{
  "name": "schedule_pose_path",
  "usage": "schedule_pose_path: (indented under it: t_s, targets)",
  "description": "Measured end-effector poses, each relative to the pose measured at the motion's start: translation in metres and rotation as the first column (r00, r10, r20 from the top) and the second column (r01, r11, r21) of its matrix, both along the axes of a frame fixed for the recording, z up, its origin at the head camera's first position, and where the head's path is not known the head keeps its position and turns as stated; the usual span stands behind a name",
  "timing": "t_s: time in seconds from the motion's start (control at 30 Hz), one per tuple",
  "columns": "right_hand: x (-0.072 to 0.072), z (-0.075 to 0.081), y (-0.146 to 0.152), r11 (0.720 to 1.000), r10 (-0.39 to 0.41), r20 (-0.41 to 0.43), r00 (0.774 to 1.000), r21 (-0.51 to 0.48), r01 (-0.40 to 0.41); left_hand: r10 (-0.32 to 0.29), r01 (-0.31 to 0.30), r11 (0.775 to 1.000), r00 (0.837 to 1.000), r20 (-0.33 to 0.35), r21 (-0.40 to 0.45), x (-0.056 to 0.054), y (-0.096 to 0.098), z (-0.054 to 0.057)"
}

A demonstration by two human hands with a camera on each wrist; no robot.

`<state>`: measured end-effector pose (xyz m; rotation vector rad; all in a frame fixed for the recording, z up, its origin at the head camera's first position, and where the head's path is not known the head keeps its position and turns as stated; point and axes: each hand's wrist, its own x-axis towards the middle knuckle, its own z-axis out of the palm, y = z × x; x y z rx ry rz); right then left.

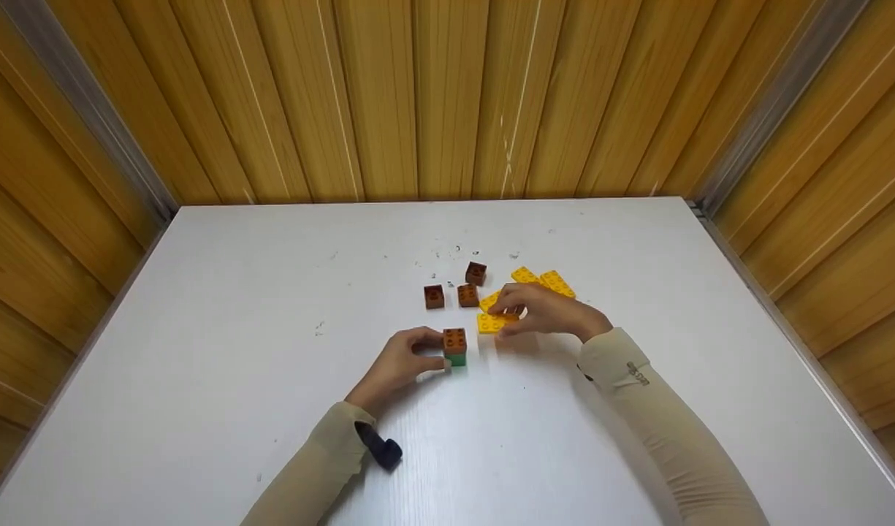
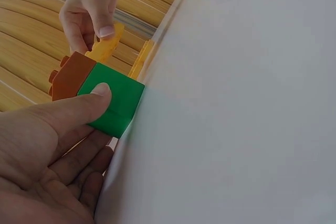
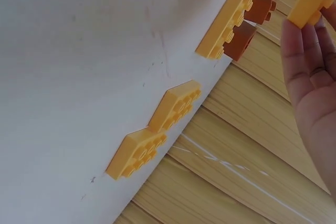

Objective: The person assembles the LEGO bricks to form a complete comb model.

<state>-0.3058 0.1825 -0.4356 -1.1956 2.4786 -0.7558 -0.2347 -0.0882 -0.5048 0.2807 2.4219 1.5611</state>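
My left hand (image 1: 397, 363) grips a small stack standing on the white table, a brown toy building brick (image 1: 454, 340) on top of a green brick (image 2: 113, 100). In the left wrist view the thumb presses the green side, with the other fingers behind and below. My right hand (image 1: 548, 310) pinches a yellow studded brick (image 3: 307, 1) between thumb and fingers. That yellow piece is raised off the table in the right wrist view, just beyond the stack. Part of it is hidden by the fingers.
Three loose brown bricks, one of them open side up (image 1: 434, 297), lie beyond the stack. Other flat yellow bricks (image 3: 176, 103) rest around and behind my right hand. Wood-patterned panels (image 1: 447, 102) border the white table (image 1: 221, 351) at the back and sides.
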Motion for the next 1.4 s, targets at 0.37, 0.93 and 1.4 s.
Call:
schedule_pose_path:
  t_s: [0.37,0.93,1.4]
  targets:
    - [0.003,0.009,-0.010,0.999,0.020,0.006,1.000,-0.045,-0.020,-0.002,0.002,1.000,1.000,0.012,-0.003,-0.001,0.000,0.001]
    - [0.010,0.012,-0.025,0.993,0.076,-0.007,0.997,-0.095,-0.076,-0.014,0.014,1.000,1.000,-0.003,-0.001,-0.001,-0.001,0.000]
    - [0.012,0.011,-0.038,0.994,0.091,0.033,0.995,-0.069,-0.088,-0.003,0.003,1.000,1.000,-0.002,-0.010,-0.001,-0.001,0.000]
